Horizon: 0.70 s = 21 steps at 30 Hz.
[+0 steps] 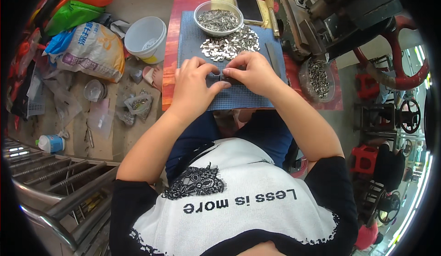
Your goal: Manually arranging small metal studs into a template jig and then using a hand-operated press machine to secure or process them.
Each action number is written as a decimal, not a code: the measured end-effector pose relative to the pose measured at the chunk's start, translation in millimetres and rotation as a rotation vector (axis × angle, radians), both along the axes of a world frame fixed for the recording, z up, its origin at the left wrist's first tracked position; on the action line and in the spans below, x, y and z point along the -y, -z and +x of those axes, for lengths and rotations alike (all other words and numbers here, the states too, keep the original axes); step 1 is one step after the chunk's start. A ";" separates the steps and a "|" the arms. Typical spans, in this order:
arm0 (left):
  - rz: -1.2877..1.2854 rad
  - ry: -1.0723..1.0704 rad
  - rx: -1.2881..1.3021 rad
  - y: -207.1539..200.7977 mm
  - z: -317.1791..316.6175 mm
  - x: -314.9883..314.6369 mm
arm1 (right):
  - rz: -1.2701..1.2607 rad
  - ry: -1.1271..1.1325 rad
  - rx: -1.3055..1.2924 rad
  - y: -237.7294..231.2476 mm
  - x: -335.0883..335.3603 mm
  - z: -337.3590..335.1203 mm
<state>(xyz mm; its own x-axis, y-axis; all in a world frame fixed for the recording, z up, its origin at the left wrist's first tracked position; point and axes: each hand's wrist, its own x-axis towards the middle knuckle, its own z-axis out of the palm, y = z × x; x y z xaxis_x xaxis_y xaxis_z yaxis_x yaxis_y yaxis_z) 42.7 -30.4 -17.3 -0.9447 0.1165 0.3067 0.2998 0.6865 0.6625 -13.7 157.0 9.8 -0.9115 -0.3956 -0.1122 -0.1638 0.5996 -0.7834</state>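
My left hand (193, 81) rests on the blue ribbed mat (252, 101), its fingers and thumb curved around a small dark block (214, 78) that is mostly covered. Thumb and fingertips of my right hand (251, 72) come together at the block's right end; any small part between them is too hidden to name. Just beyond my fingers, many short shiny metal pieces (229, 45) lie loose in a heap. Behind them stands a clear round bowl (241, 22) full of thin metal pins (217, 19).
Beyond the mat lie a phone (248, 5) and a brush (272, 17). A dark machine (317, 31) with a red handwheel (409, 77) rises at right, beside a tub of metal parts (319, 79). A white bucket (146, 40) and sacks (87, 49) stand at left, near metal rails (59, 201).
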 end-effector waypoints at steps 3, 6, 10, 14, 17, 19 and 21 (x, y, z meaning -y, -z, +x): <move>-0.037 -0.043 -0.010 8.3 2.5 -4.5 | 0.083 -0.013 -0.082 3.0 -0.1 -1.2; -0.031 -0.066 0.003 6.9 4.7 -6.8 | 0.099 -0.064 -0.132 4.9 -1.4 -2.5; -0.012 -0.088 -0.009 7.2 4.7 -11.6 | 0.125 -0.067 -0.186 6.3 0.6 -1.5; -0.008 -0.098 -0.013 8.8 5.3 -11.4 | 0.148 -0.078 -0.216 8.1 2.3 -1.8; -0.012 -0.089 -0.011 8.0 5.1 -11.2 | 0.160 -0.085 -0.185 4.7 -2.6 -2.7; -0.014 -0.083 -0.013 7.3 5.1 -11.4 | 0.112 -0.106 -0.144 6.3 -7.7 -3.6; -0.006 -0.083 -0.018 7.0 5.4 -11.4 | 0.101 -0.118 -0.116 3.5 -10.2 -4.4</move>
<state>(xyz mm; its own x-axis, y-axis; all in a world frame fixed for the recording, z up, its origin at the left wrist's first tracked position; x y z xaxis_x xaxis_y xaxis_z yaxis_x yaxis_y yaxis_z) 48.1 -19.0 -24.3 -0.9456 0.0397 0.3230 0.2532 0.7132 0.6536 -18.2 167.2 6.3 -0.8684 -0.4929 -0.0533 -0.3237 0.6452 -0.6921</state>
